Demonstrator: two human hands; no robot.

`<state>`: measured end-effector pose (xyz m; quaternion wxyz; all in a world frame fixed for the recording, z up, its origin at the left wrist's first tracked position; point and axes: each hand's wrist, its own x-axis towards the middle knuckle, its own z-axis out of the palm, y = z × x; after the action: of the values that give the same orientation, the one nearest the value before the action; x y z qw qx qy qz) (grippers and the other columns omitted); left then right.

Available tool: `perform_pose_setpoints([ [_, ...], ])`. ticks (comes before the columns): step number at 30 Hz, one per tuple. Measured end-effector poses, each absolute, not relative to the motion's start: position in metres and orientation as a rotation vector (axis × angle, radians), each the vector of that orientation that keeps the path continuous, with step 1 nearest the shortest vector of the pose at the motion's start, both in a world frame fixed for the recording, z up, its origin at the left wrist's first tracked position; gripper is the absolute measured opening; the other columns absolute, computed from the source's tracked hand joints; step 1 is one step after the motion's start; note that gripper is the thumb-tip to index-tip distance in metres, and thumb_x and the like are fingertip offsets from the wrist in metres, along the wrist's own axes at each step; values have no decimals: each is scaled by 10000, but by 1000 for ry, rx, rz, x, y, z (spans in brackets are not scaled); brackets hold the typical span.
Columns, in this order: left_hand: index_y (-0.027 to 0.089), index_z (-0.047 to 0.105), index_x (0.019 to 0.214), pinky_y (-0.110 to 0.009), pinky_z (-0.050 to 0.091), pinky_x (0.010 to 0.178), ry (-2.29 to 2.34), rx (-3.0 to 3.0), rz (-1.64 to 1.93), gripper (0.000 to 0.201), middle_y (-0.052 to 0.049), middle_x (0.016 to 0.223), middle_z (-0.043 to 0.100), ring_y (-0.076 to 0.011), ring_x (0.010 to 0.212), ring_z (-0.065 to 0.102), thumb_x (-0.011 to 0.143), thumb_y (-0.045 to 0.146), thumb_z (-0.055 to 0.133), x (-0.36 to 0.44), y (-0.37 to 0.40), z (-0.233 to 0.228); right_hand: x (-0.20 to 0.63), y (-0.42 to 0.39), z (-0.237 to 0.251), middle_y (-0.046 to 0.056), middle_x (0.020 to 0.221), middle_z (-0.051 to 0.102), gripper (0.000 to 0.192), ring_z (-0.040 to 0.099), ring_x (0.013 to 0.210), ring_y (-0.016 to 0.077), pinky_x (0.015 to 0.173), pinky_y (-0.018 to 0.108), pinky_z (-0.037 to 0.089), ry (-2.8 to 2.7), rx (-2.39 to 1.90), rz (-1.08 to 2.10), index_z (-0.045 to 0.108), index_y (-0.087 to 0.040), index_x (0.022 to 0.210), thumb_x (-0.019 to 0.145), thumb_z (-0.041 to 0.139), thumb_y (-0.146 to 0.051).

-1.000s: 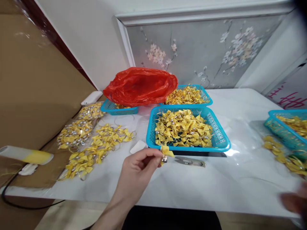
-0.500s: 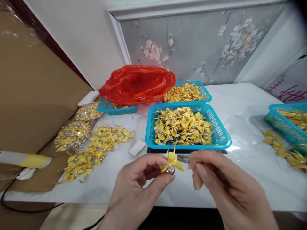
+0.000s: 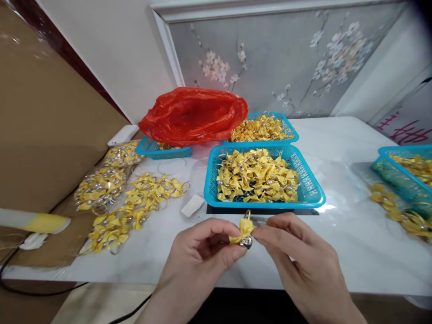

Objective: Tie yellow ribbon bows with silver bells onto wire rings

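Observation:
A yellow ribbon bow (image 3: pixel 246 226) with a round silver bell (image 3: pixel 246 243) and a thin gold loop (image 3: pixel 248 214) is held up above the near part of the table. My left hand (image 3: pixel 205 258) pinches its left side and the bell between thumb and fingers. From the right, my right hand (image 3: pixel 297 252) closes its fingertips on the bow's right end. A small grey metal tool (image 3: pixel 258 221) sticks out from the right hand behind the bow; its kind is mostly hidden by the fingers.
Behind the hands stands a blue basket (image 3: pixel 319 194) full of yellow bows with bells. More blue baskets stand behind and at the right (image 3: pixel 388 171). A red plastic bag (image 3: pixel 192 117) lies at the back. Piled bows (image 3: pixel 135 207) and a white scrap (image 3: pixel 192 205) lie on the left.
My right hand has moved left and its fingertips now meet the bow's right end. The bow has shifted slightly right and turned a little in my left hand.

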<state>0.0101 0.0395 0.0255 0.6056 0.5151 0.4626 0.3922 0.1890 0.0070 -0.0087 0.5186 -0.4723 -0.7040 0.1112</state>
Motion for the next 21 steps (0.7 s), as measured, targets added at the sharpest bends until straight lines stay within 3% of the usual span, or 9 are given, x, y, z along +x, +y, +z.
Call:
perform_pose_setpoints([
  [9, 254, 785, 773, -156, 522, 660, 1029, 1136, 833, 95, 28, 748, 736, -97, 697, 634, 735, 171, 813, 9, 40, 23, 192, 6, -14, 52, 867, 596, 237, 635, 730, 97, 607, 168, 513, -1709, -1123, 321, 700, -155, 981, 912, 539, 5],
  [16, 248, 774, 794, -175, 539, 718, 1008, 1094, 848, 160, 13, 833, 763, -124, 780, 674, 688, 145, 835, 13, 39, 22, 190, 7, -15, 41, 844, 626, 229, 661, 720, 88, 633, 146, 534, -1704, -1107, 328, 703, -156, 943, 906, 538, -1],
  [21, 230, 759, 757, -172, 531, 667, 1075, 1122, 882, 130, 13, 784, 746, -121, 725, 657, 680, 155, 831, 14, 37, 24, 189, 8, -15, 57, 843, 639, 215, 671, 718, 102, 614, 159, 545, -1717, -1119, 286, 713, -145, 938, 917, 537, -25],
])
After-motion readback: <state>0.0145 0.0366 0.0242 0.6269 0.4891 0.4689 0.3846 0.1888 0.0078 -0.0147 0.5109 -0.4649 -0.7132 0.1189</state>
